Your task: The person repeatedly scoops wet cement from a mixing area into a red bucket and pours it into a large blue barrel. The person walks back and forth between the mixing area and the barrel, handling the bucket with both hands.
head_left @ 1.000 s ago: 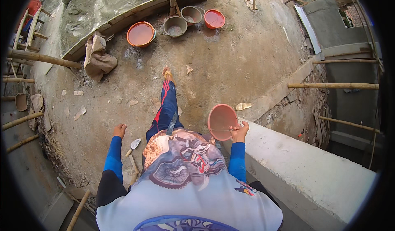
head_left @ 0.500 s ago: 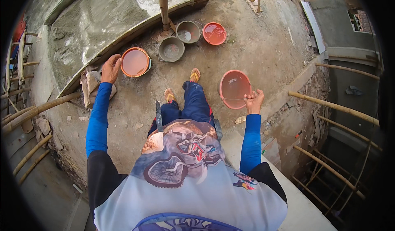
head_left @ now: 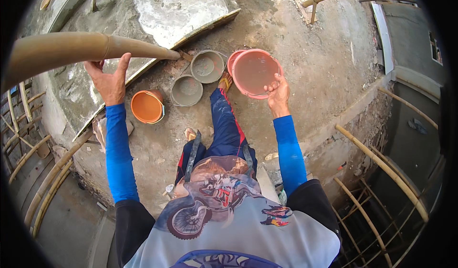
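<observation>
My right hand is closed at the near right rim of a pinkish-red bucket, where its wire handle was gripped a moment earlier. The bucket is tipped toward me, with murky liquid inside. It partly covers a second red bucket behind it. On the left, my left hand is raised to the underside of a thick bamboo pole, thumb and fingers apart, holding nothing. Whether it touches the pole I cannot tell. Below and right of that hand stands an orange bucket with its handle down.
Two grey, cement-stained buckets stand ahead of my feet. A board-edged slab of wet mortar lies at the far left. Bamboo poles cross a drop on the right, and more bamboo stands on the left.
My right hand has carried the pinkish-red bucket forward and left, near the grey buckets. My left hand has left the orange bucket's side and risen to the bamboo pole. One foot has stepped forward.
</observation>
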The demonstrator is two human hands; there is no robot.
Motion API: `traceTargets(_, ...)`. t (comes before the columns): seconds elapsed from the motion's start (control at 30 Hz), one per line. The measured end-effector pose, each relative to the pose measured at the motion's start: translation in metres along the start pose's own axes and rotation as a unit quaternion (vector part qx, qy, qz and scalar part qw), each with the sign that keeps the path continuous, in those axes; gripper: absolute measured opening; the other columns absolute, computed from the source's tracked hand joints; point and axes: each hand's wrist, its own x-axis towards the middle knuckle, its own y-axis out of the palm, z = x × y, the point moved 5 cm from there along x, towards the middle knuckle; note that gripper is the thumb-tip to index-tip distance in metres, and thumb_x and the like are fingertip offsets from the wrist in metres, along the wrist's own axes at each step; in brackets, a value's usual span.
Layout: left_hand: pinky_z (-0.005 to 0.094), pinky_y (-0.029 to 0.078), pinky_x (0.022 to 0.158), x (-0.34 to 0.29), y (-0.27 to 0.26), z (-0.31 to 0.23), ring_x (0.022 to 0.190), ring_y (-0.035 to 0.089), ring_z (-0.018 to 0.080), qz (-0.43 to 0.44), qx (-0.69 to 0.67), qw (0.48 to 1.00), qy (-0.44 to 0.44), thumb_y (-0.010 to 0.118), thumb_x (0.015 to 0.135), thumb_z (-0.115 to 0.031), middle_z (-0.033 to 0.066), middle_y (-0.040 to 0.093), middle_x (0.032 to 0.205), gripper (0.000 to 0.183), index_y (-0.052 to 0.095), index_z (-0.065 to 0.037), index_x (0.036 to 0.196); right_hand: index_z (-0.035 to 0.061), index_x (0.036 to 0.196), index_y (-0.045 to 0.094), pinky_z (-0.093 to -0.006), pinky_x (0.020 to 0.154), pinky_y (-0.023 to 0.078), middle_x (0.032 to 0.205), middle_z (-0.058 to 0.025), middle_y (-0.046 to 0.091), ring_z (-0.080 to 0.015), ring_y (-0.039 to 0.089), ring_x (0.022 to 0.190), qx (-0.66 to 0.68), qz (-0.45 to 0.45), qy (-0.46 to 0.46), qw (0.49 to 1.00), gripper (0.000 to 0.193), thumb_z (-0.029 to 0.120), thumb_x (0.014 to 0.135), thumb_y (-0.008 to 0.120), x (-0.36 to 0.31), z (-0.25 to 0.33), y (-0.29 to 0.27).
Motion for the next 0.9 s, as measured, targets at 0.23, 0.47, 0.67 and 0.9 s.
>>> traceTargets(0.23, 0.0332, 0.052, 0.083, 0.024, 0.058, -0.005, 0.088, 0.063, 0.0176, -0.253, -0.037, 0.964, -0.069, 0.072, 0.077, -0.003, 0.0093, 0.069, 0.098, 0.029, 0.059, 0.004, 0.102, 0.0042, 0.110, 0.056, -0.0273, 0.053, 0.041, 0.068, 0.0031, 0.043, -0.0066, 0.036, 0.051, -0.074, 0.021, 0.010, 0.997, 0.028, 0.015, 0.084, 0.059, 0.143, -0.003, 0.088)
traceTargets(0.47, 0.0439, 0.053, 0.087, 0.026, 0.056, 0.009, 0.093, 0.065, 0.0298, -0.247, 0.006, 0.968, -0.036, 0.072, 0.076, -0.015, 0.0227, 0.065, 0.100, 0.044, 0.052, 0.008, 0.108, 0.0063, 0.113, 0.057, -0.0267, 0.053, 0.041, 0.075, 0.0018, 0.048, -0.0060, 0.036, 0.052, -0.150, 0.051, 0.033, 0.987, 0.030, 0.016, 0.085, 0.064, 0.261, -0.037, 0.140)
traceTargets(0.67, 0.0475, 0.053, 0.088, 0.019, 0.047, 0.030, 0.093, 0.065, 0.0343, -0.232, 0.039, 0.971, -0.033, 0.071, 0.078, -0.031, 0.0221, 0.062, 0.102, 0.075, 0.024, 0.001, 0.127, 0.0040, 0.107, 0.063, -0.0239, 0.051, 0.037, 0.080, 0.0010, 0.052, -0.0071, 0.042, 0.058, -0.213, 0.058, 0.024, 0.975, 0.025, 0.015, 0.085, 0.061, 0.316, -0.074, 0.160)
traceTargets(0.9, 0.0456, 0.053, 0.089, 0.019, 0.044, 0.035, 0.095, 0.064, 0.0356, -0.216, 0.103, 0.970, -0.041, 0.061, 0.080, -0.046, 0.0222, 0.060, 0.103, 0.077, 0.025, 0.004, 0.126, 0.0011, 0.111, 0.064, -0.0228, 0.049, 0.035, 0.076, 0.0004, 0.053, -0.0073, 0.043, 0.058, -0.278, 0.098, 0.022, 0.955, 0.029, 0.010, 0.084, 0.058, 0.361, -0.124, 0.166)
